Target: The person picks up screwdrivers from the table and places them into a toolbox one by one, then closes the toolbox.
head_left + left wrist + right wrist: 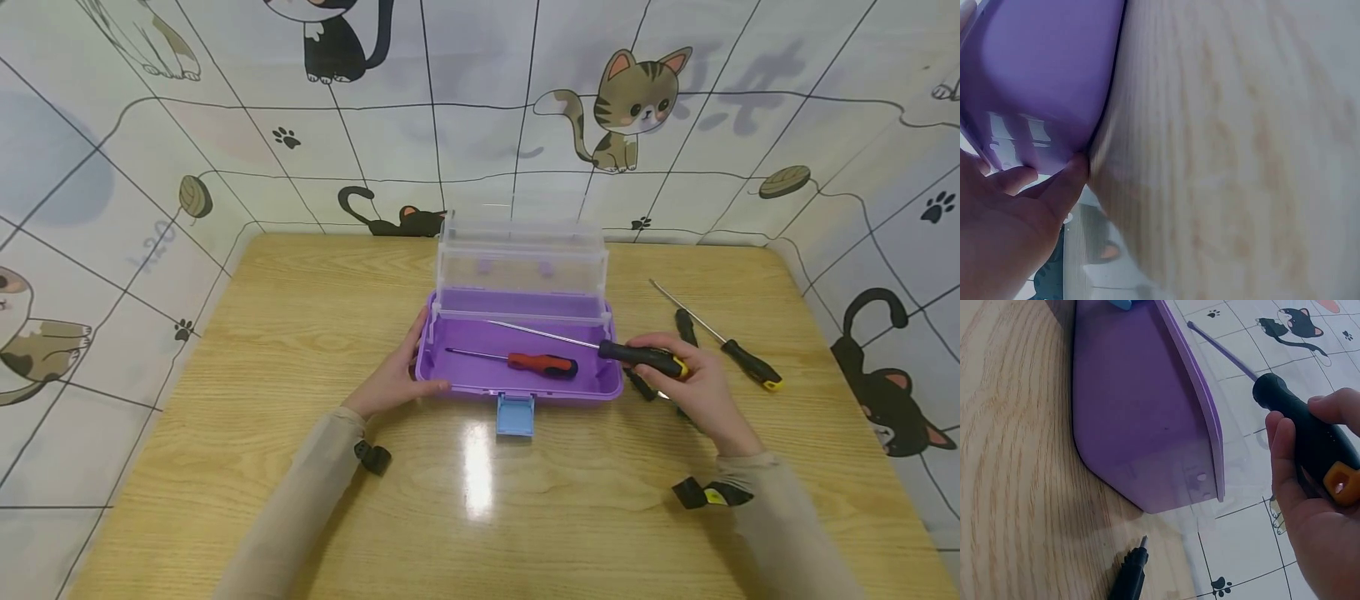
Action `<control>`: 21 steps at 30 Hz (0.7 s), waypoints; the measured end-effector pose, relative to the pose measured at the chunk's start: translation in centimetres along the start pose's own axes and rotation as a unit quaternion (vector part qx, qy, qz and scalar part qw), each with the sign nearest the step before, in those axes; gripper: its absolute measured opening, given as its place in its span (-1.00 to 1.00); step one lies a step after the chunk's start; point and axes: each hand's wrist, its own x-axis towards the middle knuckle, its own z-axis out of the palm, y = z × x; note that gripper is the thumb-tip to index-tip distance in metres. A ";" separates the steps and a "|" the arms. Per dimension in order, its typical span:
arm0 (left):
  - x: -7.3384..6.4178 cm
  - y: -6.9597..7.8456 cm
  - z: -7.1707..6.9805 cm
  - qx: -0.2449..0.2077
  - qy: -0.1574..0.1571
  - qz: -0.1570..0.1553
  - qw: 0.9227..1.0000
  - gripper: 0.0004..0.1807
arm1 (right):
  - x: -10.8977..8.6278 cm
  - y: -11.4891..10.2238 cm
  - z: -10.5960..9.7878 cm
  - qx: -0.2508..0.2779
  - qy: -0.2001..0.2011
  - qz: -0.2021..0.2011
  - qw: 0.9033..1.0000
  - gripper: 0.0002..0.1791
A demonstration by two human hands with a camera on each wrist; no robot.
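A purple toolbox (480, 390) stands on the table with its clear lid (521, 271) raised and its blue latch (515, 417) hanging at the front. My left hand (393, 377) grips the box's left end, thumb at the front corner and fingers against the side (1041, 187). In my right hand (697, 392) is a long black-and-yellow screwdriver (637, 356), held by its handle. Its shaft points left over the open box, and the right wrist view shows the screwdriver (1297, 419) above the rim. Inside the box lies a red-and-black screwdriver (542, 364).
Right of the box lies another black-and-yellow screwdriver (752, 365). Closer to my right hand are a black-handled tool (686, 325) and a dark tool (640, 385), both partly hidden. A cat-patterned sheet (480, 125) rises behind the table and along its sides.
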 end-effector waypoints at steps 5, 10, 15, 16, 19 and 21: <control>0.0 0.0 -0.1 0.003 0.000 0.002 1.000 0.31 | 0.1 0.0 0.5 -0.007 -0.016 0.007 1.000 -0.66; 0.0 0.0 -0.1 0.007 0.001 0.003 1.000 0.32 | 0.4 0.4 1.1 -0.012 -0.043 0.001 0.999 -0.66; -0.1 -0.1 -0.2 0.006 0.002 -0.001 1.000 0.32 | 0.9 0.8 1.8 -0.019 -0.062 -0.007 0.998 -0.64; 0.0 -0.1 -0.1 0.007 0.002 0.001 1.000 0.32 | 1.0 0.8 2.0 -0.022 -0.063 -0.006 0.998 -0.63; -0.1 0.5 -0.1 0.009 0.000 0.009 1.000 0.30 | 1.2 0.8 2.4 -0.037 -0.074 0.003 0.997 -0.64; -0.3 1.5 0.0 0.010 -0.002 0.012 1.000 0.29 | 1.4 0.2 2.8 -0.051 -0.086 0.000 0.995 -0.65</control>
